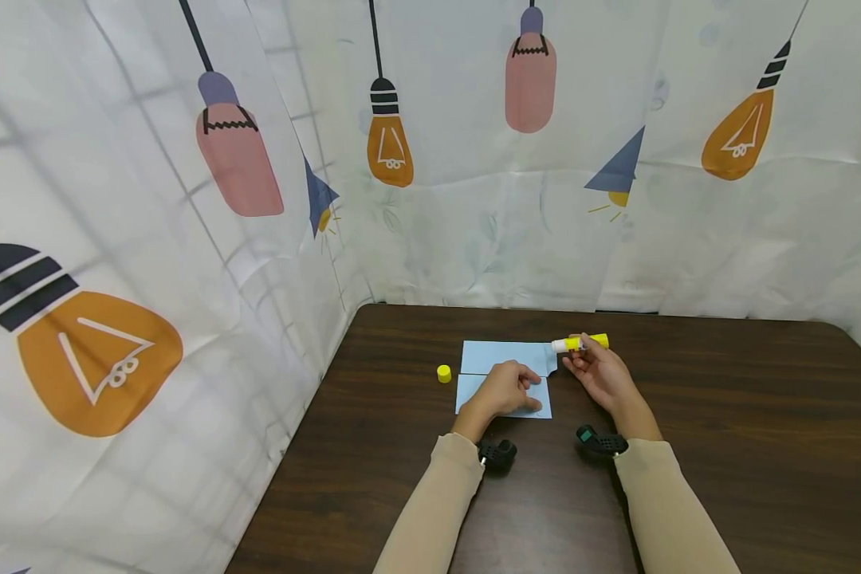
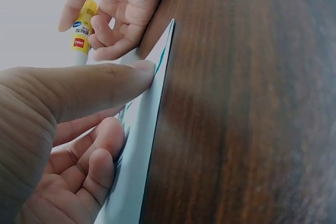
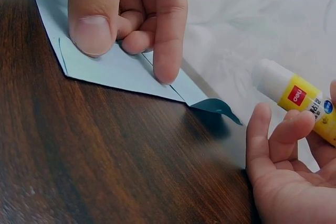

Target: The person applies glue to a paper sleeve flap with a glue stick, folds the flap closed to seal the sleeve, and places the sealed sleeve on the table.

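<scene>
A light blue sheet of paper (image 1: 498, 355) lies on the table with a crease or seam across its middle. My left hand (image 1: 504, 389) rests on its near half; in the right wrist view the thumb and a fingertip press the paper (image 3: 123, 72) down. With my right hand (image 1: 606, 379) I hold an uncapped yellow-and-white glue stick (image 1: 572, 344) by the paper's right side. Its white end points left, over the paper's right edge. A small flap (image 3: 212, 106) there curls up off the table. My left palm is hidden in the head view.
A yellow glue cap (image 1: 443, 373) stands left of the paper. The dark wooden table (image 1: 725, 414) stretches well to the right. White curtains (image 1: 459, 239) printed with lamps hang behind and to the left. Each wrist wears a black camera (image 1: 498, 454).
</scene>
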The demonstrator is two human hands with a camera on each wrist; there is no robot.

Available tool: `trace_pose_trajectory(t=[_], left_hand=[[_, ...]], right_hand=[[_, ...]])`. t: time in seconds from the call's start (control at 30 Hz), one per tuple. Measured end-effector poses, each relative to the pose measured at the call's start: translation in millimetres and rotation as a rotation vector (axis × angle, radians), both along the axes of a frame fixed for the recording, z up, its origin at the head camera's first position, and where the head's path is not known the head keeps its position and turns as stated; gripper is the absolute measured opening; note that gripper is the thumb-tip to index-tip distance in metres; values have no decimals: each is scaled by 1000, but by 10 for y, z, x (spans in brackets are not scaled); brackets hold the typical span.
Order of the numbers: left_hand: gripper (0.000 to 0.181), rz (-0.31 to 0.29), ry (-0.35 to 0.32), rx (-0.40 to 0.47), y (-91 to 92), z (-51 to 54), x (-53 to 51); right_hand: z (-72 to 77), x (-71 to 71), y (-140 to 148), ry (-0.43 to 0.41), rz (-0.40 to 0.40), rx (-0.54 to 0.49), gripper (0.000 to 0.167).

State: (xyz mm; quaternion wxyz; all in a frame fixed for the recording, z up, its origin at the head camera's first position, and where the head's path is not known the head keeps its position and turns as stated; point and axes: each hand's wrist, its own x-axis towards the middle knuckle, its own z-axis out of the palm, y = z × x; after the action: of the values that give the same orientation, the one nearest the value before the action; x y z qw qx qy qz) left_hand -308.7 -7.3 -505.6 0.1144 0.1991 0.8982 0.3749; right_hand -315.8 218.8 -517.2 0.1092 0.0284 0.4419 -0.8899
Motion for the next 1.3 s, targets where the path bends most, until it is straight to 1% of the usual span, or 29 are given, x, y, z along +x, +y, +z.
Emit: trace_pose_trajectory(t=[0.2, 0.47, 0.67, 0.77, 0.9, 1.03, 1.13, 1.2, 1.3], left_hand=[[37, -24, -8, -34, 8, 6, 15], [38, -63, -4, -93, 29, 29, 39], [37, -109, 39, -144, 68, 40, 55], [37, -126, 56, -150, 70, 38, 54], [32, -125, 72, -107, 43, 40, 40], [26, -90, 92, -8, 8, 33, 16], [23, -43, 105, 95, -18, 15, -12], [21, 3, 109, 163, -37, 8, -35], [19, 74, 116, 235, -68, 14, -75]], right_hand=[[-1, -2, 6, -14, 9, -12, 26], [14, -17, 26, -45, 26, 4, 26], [28, -41, 59, -98, 23, 6, 25], [35, -73, 57, -116, 8, 12, 24], [52, -109, 39, -133, -3, 25, 22], [63, -142, 11, -138, -11, 46, 21], [75, -167, -12, -139, -21, 61, 21], [83, -185, -22, -138, -25, 66, 21], [102, -208, -42, -138, -43, 73, 21]])
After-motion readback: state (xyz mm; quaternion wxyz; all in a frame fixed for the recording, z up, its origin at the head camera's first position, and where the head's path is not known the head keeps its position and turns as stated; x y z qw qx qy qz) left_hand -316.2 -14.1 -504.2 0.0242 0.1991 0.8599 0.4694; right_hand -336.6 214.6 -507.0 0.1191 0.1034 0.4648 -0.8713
